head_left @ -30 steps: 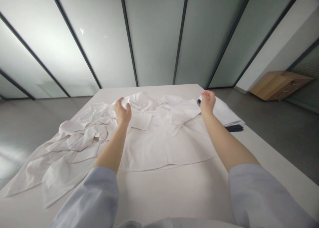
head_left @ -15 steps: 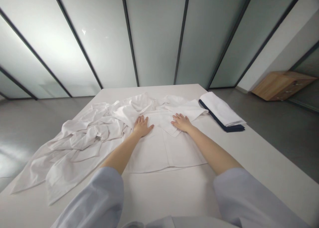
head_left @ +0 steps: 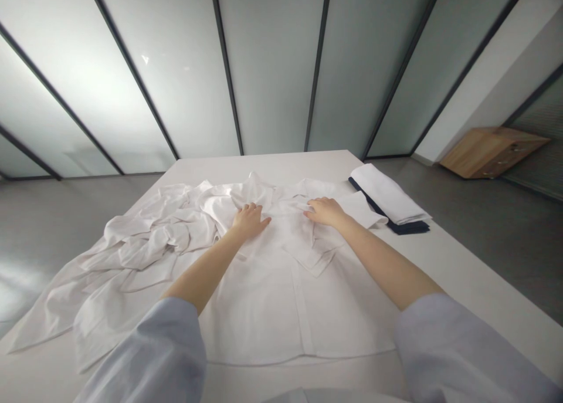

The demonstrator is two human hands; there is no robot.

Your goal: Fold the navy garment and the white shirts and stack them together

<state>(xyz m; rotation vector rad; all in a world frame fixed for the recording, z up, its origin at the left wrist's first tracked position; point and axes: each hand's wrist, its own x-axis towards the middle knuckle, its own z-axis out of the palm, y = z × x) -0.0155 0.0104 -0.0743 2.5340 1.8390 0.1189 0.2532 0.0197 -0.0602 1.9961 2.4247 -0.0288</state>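
Observation:
A white shirt [head_left: 264, 315] lies spread on the white table in front of me, its hem toward me and a placket-like strip running up the middle. My left hand [head_left: 248, 221] rests on the left of its upper part, fingers reaching forward and thumb out to the side. On the right, my right hand [head_left: 324, 210] lies on the cloth with fingers extended and thumb apart. Between and beyond the hands the fabric is wrinkled. Below my right hand is a loose pointed fold, and a sleeve-like end sticks out to the right.
Rumpled white clothes [head_left: 149, 244] cover the table's left side. A folded white cloth [head_left: 387, 192] lies on a folded dark navy one [head_left: 411, 228] at the right edge. Frosted glass panels [head_left: 272, 68] stand behind the table [head_left: 461, 285]. A wooden cabinet [head_left: 488, 151] is at far right.
The shirt has slid toward me, its hem now nearer the table's front. Its upper part is more bunched under my hands, which stay at nearly the same place.

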